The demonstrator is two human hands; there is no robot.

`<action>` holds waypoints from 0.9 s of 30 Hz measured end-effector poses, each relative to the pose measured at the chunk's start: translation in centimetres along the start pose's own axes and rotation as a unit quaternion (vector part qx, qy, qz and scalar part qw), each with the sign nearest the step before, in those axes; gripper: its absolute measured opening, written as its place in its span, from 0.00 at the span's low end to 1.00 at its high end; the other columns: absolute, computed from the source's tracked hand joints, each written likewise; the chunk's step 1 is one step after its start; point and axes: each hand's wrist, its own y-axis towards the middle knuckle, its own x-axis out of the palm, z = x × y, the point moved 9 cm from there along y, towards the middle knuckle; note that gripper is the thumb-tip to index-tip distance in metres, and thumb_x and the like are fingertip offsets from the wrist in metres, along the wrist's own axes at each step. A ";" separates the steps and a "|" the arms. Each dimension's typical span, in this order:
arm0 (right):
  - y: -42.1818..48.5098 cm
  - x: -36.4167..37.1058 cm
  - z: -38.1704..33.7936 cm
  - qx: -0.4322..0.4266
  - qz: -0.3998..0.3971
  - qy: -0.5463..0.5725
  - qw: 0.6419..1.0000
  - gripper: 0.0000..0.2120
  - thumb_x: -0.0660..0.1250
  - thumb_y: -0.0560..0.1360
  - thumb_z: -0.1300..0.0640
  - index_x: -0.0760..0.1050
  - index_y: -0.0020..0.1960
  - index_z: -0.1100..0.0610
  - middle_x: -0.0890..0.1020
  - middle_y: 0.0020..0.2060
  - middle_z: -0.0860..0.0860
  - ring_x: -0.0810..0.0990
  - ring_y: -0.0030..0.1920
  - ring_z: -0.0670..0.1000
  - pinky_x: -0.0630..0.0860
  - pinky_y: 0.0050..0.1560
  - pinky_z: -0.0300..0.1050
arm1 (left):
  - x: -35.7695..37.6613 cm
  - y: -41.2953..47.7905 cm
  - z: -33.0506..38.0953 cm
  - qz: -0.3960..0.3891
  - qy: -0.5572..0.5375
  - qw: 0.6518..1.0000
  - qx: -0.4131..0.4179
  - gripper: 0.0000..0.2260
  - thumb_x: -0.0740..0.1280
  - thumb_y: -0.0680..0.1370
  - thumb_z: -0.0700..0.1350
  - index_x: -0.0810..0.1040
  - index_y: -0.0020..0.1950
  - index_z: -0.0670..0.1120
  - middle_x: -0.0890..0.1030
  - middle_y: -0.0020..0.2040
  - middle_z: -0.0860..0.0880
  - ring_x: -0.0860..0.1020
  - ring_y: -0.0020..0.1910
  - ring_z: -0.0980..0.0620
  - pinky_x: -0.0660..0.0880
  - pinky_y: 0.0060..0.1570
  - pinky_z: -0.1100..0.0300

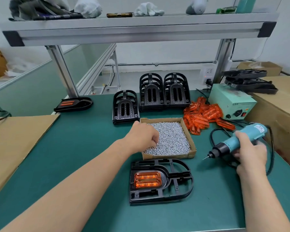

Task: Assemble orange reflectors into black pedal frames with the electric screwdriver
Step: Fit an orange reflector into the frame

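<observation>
A shallow cardboard tray sits mid-bench, filled nearly to its walls with small silver screws. The left hand reaches in over the tray's near left corner, fingers curled down with their tips among the screws; I cannot tell whether it pinches one. The right hand grips the blue electric screwdriver round its body, just right of the tray. The bit slants down and to the left, above the bench.

Just in front of the tray a black pedal frame lies flat with an orange reflector seated in its pocket at the left end. Behind the tray stand three stacks of black frames. A loose pile of reflectors lies to the right of them, against a pale green power box.

A sheet of cardboard covers the bench's left edge, and a finished pedal rests at the far left corner. On the right a cardboard box stands hard against the bench with more frames on top. The screwdriver's black cable loops round the right hand. Bare green mat lies open between the cardboard sheet and the pedal frame, and in front of the frame to the near edge.
</observation>
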 end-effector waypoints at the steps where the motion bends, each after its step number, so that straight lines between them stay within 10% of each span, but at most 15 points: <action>1: -0.1 0.4 0.0 0.010 -0.018 0.053 0.998 0.21 0.73 0.69 0.46 0.78 0.57 0.56 0.79 0.39 0.50 0.75 0.31 0.49 0.72 0.29 0.39 | 0.0 -0.1 0.1 0.008 -0.001 1.000 0.002 0.02 0.70 0.76 0.48 0.81 0.45 0.55 0.80 0.42 0.58 0.78 0.48 0.54 0.63 0.55 0.54; 4: -1.1 1.6 -0.4 0.056 -0.066 0.216 0.972 0.03 0.69 0.75 0.53 0.76 0.46 0.51 0.82 0.37 0.46 0.80 0.36 0.44 0.76 0.34 0.37 | 0.3 -0.4 0.2 0.002 -0.022 1.000 0.005 0.03 0.69 0.76 0.47 0.82 0.45 0.54 0.80 0.42 0.59 0.78 0.48 0.55 0.64 0.58 0.53; 18: -7.1 9.4 -2.3 0.133 -0.264 0.333 0.895 0.07 0.65 0.78 0.52 0.78 0.50 0.56 0.71 0.32 0.48 0.70 0.29 0.45 0.67 0.24 0.35 | -0.6 -0.9 -0.2 0.070 -0.113 0.991 -0.032 0.07 0.62 0.79 0.39 0.76 0.45 0.49 0.79 0.46 0.54 0.76 0.48 0.51 0.71 0.57 0.54; 22: -8.2 11.2 -2.5 0.144 -0.266 0.336 0.892 0.04 0.68 0.76 0.56 0.78 0.48 0.57 0.72 0.32 0.48 0.70 0.28 0.45 0.68 0.24 0.35 | -1.3 -2.7 -1.1 0.099 -0.319 0.939 -0.083 0.07 0.67 0.78 0.39 0.80 0.49 0.50 0.81 0.44 0.53 0.78 0.44 0.56 0.72 0.42 0.72; 27: -8.9 12.3 -3.6 0.074 -0.213 0.338 0.914 0.09 0.71 0.74 0.65 0.75 0.51 0.56 0.77 0.35 0.49 0.74 0.33 0.46 0.78 0.46 0.43 | -0.7 -6.1 -1.4 0.121 -0.506 0.845 -0.121 0.08 0.69 0.78 0.38 0.83 0.45 0.51 0.85 0.41 0.51 0.81 0.43 0.55 0.76 0.46 0.65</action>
